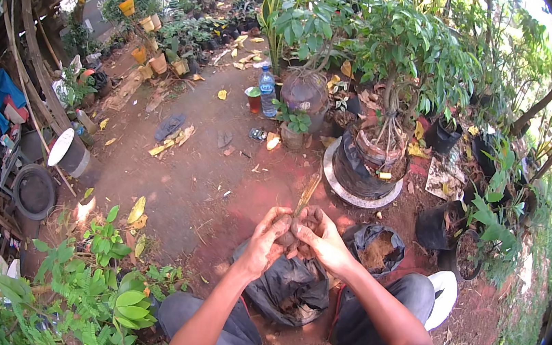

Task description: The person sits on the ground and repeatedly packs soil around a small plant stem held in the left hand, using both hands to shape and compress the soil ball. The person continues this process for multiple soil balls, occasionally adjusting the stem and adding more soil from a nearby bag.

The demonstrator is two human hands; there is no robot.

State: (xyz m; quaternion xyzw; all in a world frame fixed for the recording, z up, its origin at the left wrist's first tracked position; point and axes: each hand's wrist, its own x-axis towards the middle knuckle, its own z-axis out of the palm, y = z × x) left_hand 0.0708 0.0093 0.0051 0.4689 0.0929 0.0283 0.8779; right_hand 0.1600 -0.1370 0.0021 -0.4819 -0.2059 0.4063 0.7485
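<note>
Both of my hands, smeared with soil, meet in front of me around the base of a brownish plant cutting (307, 192), which points up and away. My left hand (271, 234) is closed round a dark clump of soil at that base. My right hand (314, 233) presses on the clump from the other side, its thumb against it. The fingers partly hide the clump. Below them, between my legs, lies an open black plastic bag (292, 293) with soil-like material inside. A smaller black bag (376, 249) holding brown fibre stands to its right.
Beyond my hands stands a large potted tree on a round pale base (329, 179). A water bottle (267, 91) and a cup with red liquid (253, 100) stand further off. Leafy plants (102, 285) crowd the lower left; black pots (437, 226) lie at right. Another person is partly visible at top.
</note>
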